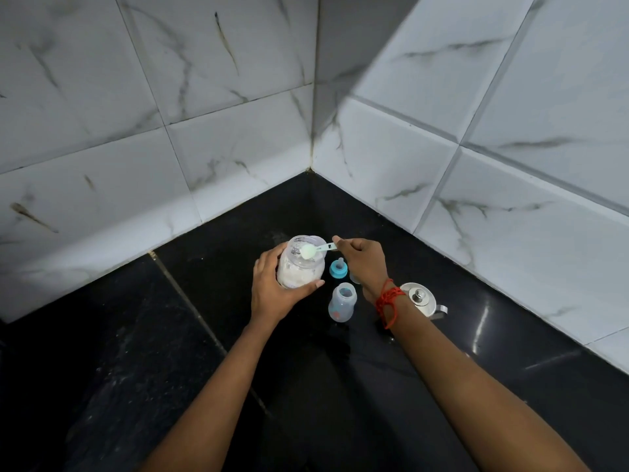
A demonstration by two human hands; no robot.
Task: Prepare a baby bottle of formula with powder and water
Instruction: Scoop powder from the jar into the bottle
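My left hand (274, 291) grips the powder jar (299, 267) while my right hand (362, 258) pinches the scoop (311, 251) over it, the open bottle (342, 303) at five o'clock.

Surface (170, 352): glossy black. Wall tiles (102, 97): white with grey marble veining. Jar (301, 267): clear, white powder; bottle (342, 303) translucent; bottle ring (338, 269) blue; wrist thread (388, 298) red.
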